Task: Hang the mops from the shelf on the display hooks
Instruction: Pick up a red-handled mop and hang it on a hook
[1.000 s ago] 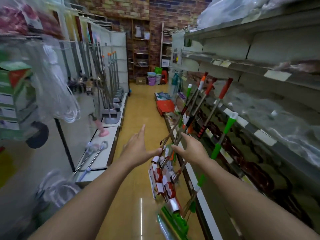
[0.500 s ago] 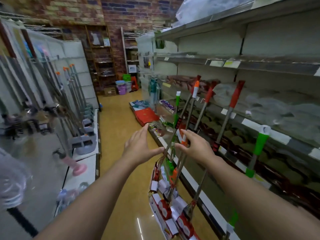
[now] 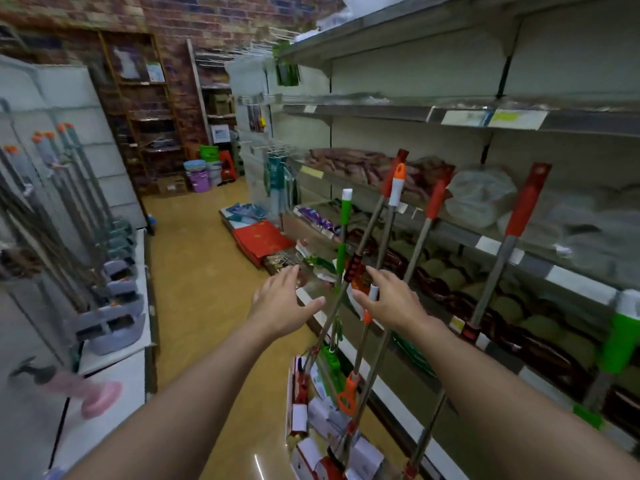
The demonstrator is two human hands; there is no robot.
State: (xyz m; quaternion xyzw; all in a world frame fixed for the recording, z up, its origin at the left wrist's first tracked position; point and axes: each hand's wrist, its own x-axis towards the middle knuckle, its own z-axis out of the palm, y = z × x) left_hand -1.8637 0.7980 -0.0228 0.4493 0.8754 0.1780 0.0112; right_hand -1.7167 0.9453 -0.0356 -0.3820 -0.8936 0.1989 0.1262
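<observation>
While reaching forward over the aisle floor (image 3: 194,271), left hand (image 3: 281,299) spread and released, fingers straight, thumb out toward the poles, touching nothing that can be made out. Right hand (image 3: 388,299) likewise released, fingers extended around a bundle of mops (image 3: 360,327), fingertips (image 3: 371,271) at the black-banded pole; contact or not, cannot tell. Mops leaning upright-tilted against the shelf (image 3: 519,268) on the right, heads down on the floor near the shelf's base, handles slanting up toward the shelves. Red-handled poles (image 3: 434,202) among them, one with an orange-and-white tip (image 3: 397,183), one green-and-white (image 3: 344,216) just left of those, another red grip (image 3: 528,202) further right, and a green-sleeved pole (image 3: 620,337) at the far right edge. Carton-wrapped mop heads (image 3: 311,420) clustered at the bottom between the forearms. Across the aisle on the left, grey mops (image 3: 86,216) hanging along a display panel (image 3: 52,98), their heads over a white ledge. Pink object (image 3: 93,396), blurred, low on the left. Buckets (image 3: 197,171) and a brick wall (image 3: 207,19) at the aisle's far end.
</observation>
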